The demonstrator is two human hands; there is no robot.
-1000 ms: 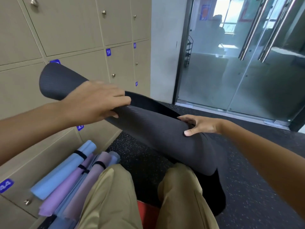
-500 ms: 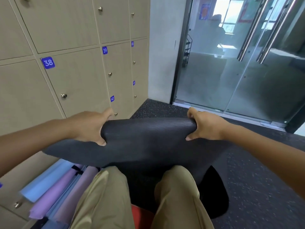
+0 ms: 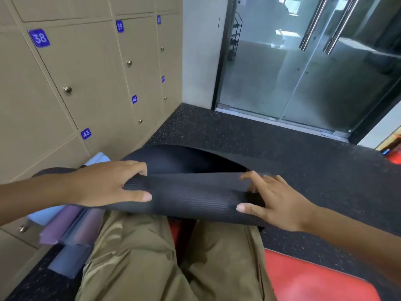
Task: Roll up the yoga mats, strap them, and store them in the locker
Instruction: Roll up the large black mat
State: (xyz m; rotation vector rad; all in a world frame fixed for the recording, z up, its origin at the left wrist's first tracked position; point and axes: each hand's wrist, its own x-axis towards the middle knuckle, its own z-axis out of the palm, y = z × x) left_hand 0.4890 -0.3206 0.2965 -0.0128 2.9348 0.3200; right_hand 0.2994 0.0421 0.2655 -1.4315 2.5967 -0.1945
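Seen from above, across the lap in olive trousers (image 3: pixel 152 257): a black yoga mat (image 3: pixel 195 196), ribbed on its outer face, half rolled and lying crosswise over the thighs, its loose far edge arching up and over toward the speckled black floor (image 3: pixel 282 153). Left hand (image 3: pixel 108 185) at the mat's left end, grip clenched on the fold, fingers over the top, thumb pressed flat along the near face. Right hand (image 3: pixel 273 203) at the right end, fingers spread and only lightly bent over the upper edge, thumb underneath against the near face; possibly a pinch, possibly just a press, hard to say through the motion blur, so no firm word on that grip. Down at the left, beside the left leg, a bundle of rolled mats (image 3: pixel 69 227) in light blue, purple and darker blue, lying side by side on the floor and reaching up against the lockers; straps not discernible here. Beige lockers (image 3: pixel 86 72) filling the left wall, doors closed, round metal knobs, blue number plates reading 38, 39, 42 and 43. Beneath the legs, a red seat (image 3: pixel 303 279). Straight ahead, a glass door (image 3: pixel 303 61) with long steel handles, dim room behind
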